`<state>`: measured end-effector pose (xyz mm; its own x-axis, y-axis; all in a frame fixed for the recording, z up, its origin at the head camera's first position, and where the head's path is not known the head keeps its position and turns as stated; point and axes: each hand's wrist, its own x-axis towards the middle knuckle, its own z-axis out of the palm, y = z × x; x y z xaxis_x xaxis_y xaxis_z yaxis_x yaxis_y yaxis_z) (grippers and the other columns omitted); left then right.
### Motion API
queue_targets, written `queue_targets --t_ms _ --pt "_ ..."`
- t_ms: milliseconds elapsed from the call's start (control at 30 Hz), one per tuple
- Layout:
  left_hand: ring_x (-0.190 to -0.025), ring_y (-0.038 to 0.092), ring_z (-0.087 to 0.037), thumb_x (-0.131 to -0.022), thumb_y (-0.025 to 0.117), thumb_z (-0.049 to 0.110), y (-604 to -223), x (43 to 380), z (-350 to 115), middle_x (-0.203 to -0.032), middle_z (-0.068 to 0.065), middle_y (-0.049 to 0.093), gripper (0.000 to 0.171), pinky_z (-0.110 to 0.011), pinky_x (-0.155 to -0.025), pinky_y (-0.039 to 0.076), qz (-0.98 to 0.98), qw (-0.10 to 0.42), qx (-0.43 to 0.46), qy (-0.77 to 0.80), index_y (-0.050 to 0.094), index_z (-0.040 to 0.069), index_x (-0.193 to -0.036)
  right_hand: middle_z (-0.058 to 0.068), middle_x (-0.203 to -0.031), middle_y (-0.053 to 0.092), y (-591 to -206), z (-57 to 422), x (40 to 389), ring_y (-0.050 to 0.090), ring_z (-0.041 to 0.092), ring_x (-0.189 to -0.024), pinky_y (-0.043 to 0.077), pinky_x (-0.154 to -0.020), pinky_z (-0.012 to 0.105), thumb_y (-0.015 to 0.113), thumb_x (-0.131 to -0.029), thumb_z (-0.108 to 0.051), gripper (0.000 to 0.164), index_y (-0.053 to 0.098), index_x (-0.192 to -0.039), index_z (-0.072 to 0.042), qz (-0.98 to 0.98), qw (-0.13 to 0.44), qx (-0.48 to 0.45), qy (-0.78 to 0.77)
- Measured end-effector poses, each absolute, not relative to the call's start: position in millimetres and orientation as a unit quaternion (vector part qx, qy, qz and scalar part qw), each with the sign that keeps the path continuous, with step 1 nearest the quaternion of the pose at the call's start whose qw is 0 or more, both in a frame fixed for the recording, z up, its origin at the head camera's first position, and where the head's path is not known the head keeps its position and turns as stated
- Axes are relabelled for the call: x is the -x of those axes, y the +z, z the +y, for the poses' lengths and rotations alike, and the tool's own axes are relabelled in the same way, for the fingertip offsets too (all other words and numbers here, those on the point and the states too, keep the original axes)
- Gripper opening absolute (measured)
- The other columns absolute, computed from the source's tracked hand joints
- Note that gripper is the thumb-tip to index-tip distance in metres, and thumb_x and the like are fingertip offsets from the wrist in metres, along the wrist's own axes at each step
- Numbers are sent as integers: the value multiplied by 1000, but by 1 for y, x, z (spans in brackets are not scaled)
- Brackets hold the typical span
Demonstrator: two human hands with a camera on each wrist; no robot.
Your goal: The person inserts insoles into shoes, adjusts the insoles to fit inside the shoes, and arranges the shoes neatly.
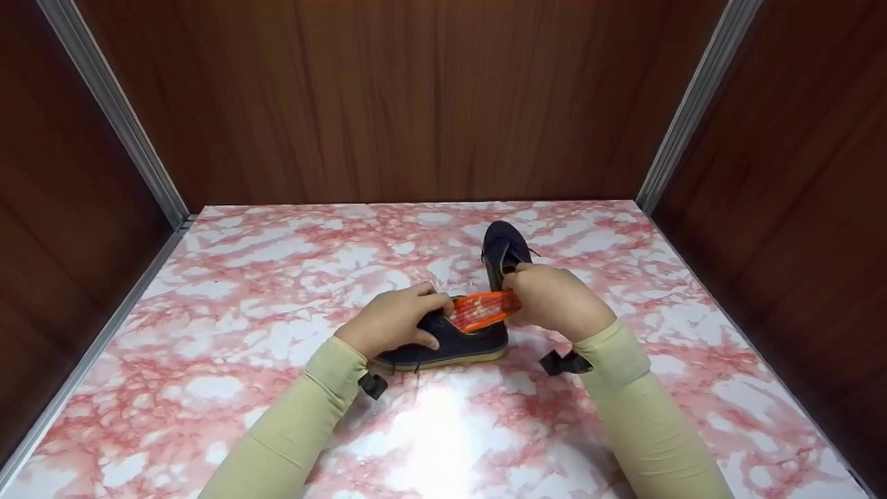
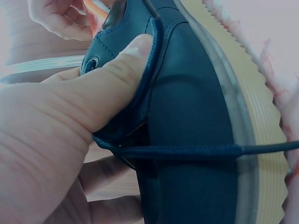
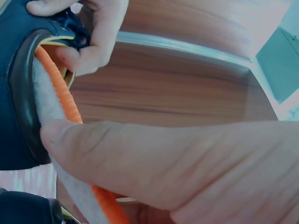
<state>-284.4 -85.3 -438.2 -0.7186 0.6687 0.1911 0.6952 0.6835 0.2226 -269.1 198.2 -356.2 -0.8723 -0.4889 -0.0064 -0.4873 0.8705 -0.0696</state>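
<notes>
A dark blue lace-up shoe (image 1: 461,346) with a tan sole stands sideways on the table, toe to the left. My left hand (image 1: 395,320) grips it over the lacing; the left wrist view shows the thumb on the upper (image 2: 196,112) beside a loose lace. An orange-edged insole (image 1: 481,310) with a red patterned face slants out of the shoe's opening. Its outer end is pinched by my right hand (image 1: 558,301). In the right wrist view, the thumb presses the pale underside of the insole (image 3: 46,91), whose far end is hidden inside the shoe.
A second dark blue shoe (image 1: 504,242) lies just behind my right hand, toe pointing to the back wall. The red-and-white marbled table (image 1: 277,277) is enclosed by brown wood-grain panels (image 1: 388,104) with grey metal corner strips.
</notes>
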Motion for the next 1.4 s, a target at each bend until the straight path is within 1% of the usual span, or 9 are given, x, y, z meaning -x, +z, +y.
queue_targets --t_ms 100,233,367,567,767,900,1100,1233,1400 --pt "-101 72 -23 -86 90 47 -438 284 -85 -126 3 64 54 -47 -89 61 -917 45 371 -142 66 31 -132 7 -103 70 -357 196 269 65 22 -81 60 -79 47 94 -82 -18 30 79 -106 -10 967 3 254 -30" --pt "-102 73 -24 -86 90 47 -437 284 -85 -126 3 64 54 -48 -90 61 -917 45 371 -140 66 31 -131 6 -101 69 -358 196 269 64 22 -79 58 -77 48 94 -80 -17 29 78 -103 -11 965 -6 259 -37" --pt "-102 73 -25 -86 89 49 -438 285 -85 -127 3 64 54 -48 -90 62 -917 47 372 -135 66 31 -131 6 -100 69 -356 199 269 63 22 -78 56 -77 46 93 -78 -15 30 79 -103 -10 964 4 261 -49" --pt "-99 73 -25 -85 89 50 -437 285 -85 -126 2 63 55 -48 -88 62 -917 48 375 -131 66 30 -131 4 -94 73 -353 203 269 63 23 -80 57 -81 46 94 -77 -12 31 79 -104 -9 967 20 248 -56" --pt "-98 71 -23 -85 89 50 -436 284 -85 -125 3 63 55 -48 -87 61 -917 49 374 -131 65 31 -131 7 -102 71 -356 199 268 65 22 -82 59 -81 47 95 -80 -15 32 80 -108 -9 968 11 248 -38" --pt "-98 71 -23 -85 90 49 -437 285 -85 -123 3 63 54 -47 -87 61 -917 48 372 -134 65 31 -130 8 -102 70 -356 199 270 65 22 -82 59 -80 47 94 -80 -14 32 79 -108 -9 966 15 257 -41" --pt "-96 70 -23 -86 89 48 -437 285 -85 -123 2 63 53 -46 -87 60 -916 44 373 -138 65 30 -129 5 -100 77 -353 203 271 64 22 -82 58 -83 46 94 -78 -11 35 80 -110 -9 967 38 243 -64" --pt "-95 70 -23 -85 90 48 -437 285 -85 -122 2 63 53 -46 -85 60 -916 46 374 -140 65 30 -128 4 -94 76 -352 204 270 62 22 -79 55 -79 44 93 -77 -10 31 80 -105 -10 968 25 245 -57" --pt "-96 71 -24 -84 91 48 -437 285 -85 -122 2 63 55 -47 -85 60 -916 48 373 -138 65 30 -129 4 -95 71 -354 202 269 62 21 -79 55 -77 44 93 -75 -10 30 79 -101 -12 965 2 258 -42"
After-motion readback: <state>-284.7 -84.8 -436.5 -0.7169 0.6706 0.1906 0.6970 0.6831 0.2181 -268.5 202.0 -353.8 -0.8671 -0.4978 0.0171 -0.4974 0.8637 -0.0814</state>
